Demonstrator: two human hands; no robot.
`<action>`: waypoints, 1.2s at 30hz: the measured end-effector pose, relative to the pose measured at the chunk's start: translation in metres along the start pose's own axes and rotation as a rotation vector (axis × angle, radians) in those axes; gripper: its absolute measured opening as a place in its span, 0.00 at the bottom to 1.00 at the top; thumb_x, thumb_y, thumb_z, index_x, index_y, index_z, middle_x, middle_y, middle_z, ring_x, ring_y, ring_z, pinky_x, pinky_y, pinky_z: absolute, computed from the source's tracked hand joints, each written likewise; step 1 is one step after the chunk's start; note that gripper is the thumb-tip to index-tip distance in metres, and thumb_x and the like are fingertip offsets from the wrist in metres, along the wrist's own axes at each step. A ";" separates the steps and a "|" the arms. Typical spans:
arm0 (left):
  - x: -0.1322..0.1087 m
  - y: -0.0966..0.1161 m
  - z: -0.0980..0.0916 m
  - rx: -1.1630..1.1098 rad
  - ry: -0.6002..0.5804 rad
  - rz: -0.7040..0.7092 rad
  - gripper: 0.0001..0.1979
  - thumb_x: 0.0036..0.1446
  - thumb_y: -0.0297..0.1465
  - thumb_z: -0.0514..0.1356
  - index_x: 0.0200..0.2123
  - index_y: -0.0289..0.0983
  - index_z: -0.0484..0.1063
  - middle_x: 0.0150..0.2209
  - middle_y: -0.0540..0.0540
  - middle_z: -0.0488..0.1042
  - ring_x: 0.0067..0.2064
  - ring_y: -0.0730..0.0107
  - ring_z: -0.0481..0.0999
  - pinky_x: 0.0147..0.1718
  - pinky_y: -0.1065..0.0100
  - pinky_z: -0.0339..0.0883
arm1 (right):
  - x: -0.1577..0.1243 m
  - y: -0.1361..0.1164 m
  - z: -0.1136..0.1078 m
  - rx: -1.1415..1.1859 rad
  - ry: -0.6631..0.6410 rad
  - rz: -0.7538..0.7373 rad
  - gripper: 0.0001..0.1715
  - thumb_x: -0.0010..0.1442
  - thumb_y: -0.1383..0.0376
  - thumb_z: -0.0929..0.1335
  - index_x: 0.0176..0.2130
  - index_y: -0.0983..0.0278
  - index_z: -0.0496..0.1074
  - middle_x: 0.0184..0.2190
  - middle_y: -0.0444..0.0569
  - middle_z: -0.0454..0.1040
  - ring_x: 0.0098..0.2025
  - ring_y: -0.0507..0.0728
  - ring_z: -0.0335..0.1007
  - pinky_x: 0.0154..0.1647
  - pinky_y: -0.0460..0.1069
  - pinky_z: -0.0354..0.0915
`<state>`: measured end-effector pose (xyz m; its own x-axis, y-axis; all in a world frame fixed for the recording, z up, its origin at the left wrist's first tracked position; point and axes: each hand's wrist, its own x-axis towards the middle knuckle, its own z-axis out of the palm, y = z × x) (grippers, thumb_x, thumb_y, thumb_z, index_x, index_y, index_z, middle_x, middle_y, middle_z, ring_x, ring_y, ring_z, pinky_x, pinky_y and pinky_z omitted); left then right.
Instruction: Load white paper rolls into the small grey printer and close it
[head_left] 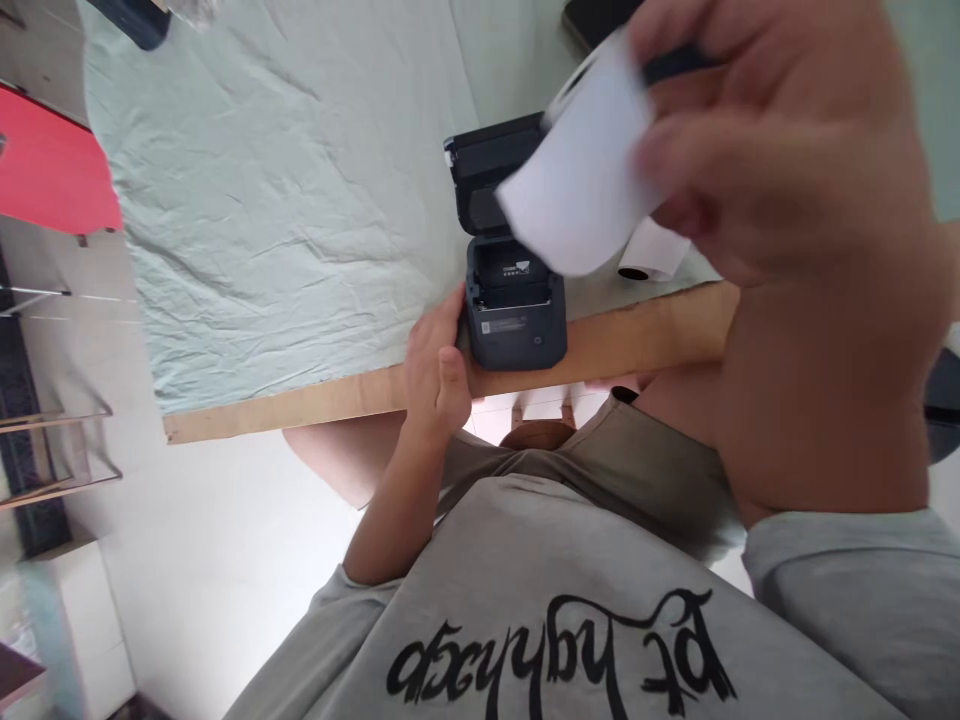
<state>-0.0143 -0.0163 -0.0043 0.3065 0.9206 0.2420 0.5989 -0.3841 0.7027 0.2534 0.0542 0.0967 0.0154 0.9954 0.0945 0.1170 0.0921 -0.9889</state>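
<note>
A small dark label printer point(517, 310) sits at the table's front edge with its lid point(495, 170) swung up and back. Its inner bay shows, with a printed label below it. My left hand point(439, 365) lies against the printer's left side, fingers stretched along it and thumb apart. Raised above and to the right of the printer, my right hand point(757, 140) pinches a roll of white paper point(585, 160), blurred by motion, with a loose end hanging over the lid. Another white paper roll point(656, 250) lies on the table, partly behind my right hand.
A pale green cloth point(300, 200) covers the table, with a bare wooden edge point(300, 410) in front. A black object point(600, 20) lies at the back, partly hidden by my right hand. A dark cylindrical item point(139, 20) is at the far left. Something red point(52, 165) stands beyond the left side.
</note>
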 end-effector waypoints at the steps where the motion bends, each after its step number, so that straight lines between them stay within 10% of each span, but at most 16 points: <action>1: 0.000 0.001 0.000 0.006 -0.001 -0.001 0.44 0.75 0.59 0.30 0.72 0.40 0.67 0.65 0.38 0.78 0.66 0.53 0.77 0.66 0.53 0.67 | 0.005 0.006 -0.004 0.131 0.152 0.085 0.21 0.40 0.70 0.64 0.37 0.59 0.72 0.25 0.36 0.69 0.18 0.49 0.56 0.14 0.47 0.41; 5: 0.002 0.006 -0.001 0.017 -0.009 -0.008 0.43 0.76 0.58 0.31 0.73 0.40 0.66 0.66 0.39 0.76 0.67 0.53 0.76 0.66 0.54 0.67 | 0.016 0.041 -0.018 0.123 0.628 0.183 0.15 0.41 0.74 0.63 0.28 0.55 0.63 0.19 0.37 0.60 0.15 0.50 0.50 0.14 0.49 0.32; 11: 0.003 0.007 0.000 0.042 -0.002 0.016 0.42 0.77 0.57 0.33 0.72 0.38 0.67 0.66 0.38 0.77 0.65 0.53 0.77 0.65 0.54 0.68 | -0.003 0.075 -0.035 -0.446 0.394 -0.091 0.14 0.50 0.67 0.73 0.30 0.55 0.63 0.27 0.42 0.67 0.28 0.56 0.68 0.33 0.56 0.68; 21: 0.002 0.007 0.001 0.044 0.011 0.022 0.41 0.77 0.56 0.33 0.73 0.40 0.66 0.65 0.38 0.78 0.65 0.52 0.78 0.64 0.53 0.68 | -0.010 0.059 -0.018 -0.817 0.078 -0.094 0.32 0.52 0.71 0.76 0.56 0.60 0.74 0.53 0.50 0.82 0.54 0.66 0.79 0.61 0.66 0.71; 24: 0.003 0.007 0.000 0.042 0.008 0.033 0.40 0.77 0.56 0.34 0.73 0.39 0.66 0.63 0.37 0.78 0.63 0.52 0.79 0.63 0.54 0.69 | -0.009 0.058 -0.014 -0.902 0.013 -0.001 0.34 0.55 0.68 0.76 0.60 0.60 0.72 0.54 0.54 0.82 0.58 0.71 0.79 0.64 0.71 0.69; 30: 0.003 0.008 0.000 0.057 -0.005 0.037 0.41 0.77 0.56 0.33 0.73 0.38 0.66 0.65 0.37 0.77 0.65 0.53 0.77 0.64 0.55 0.68 | -0.027 0.050 -0.042 -0.816 0.299 -0.443 0.23 0.59 0.73 0.64 0.51 0.70 0.81 0.46 0.56 0.83 0.49 0.63 0.81 0.51 0.58 0.75; 36: 0.002 0.006 0.001 0.062 0.003 0.043 0.41 0.77 0.56 0.33 0.73 0.38 0.66 0.65 0.37 0.77 0.65 0.52 0.77 0.64 0.55 0.67 | -0.047 0.062 -0.053 -0.893 0.032 -0.564 0.25 0.53 0.78 0.62 0.40 0.57 0.80 0.37 0.44 0.85 0.44 0.61 0.85 0.47 0.58 0.77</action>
<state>-0.0094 -0.0166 -0.0001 0.3307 0.9034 0.2731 0.6299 -0.4267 0.6490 0.3125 0.0119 0.0373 -0.2442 0.8121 0.5300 0.8034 0.4755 -0.3585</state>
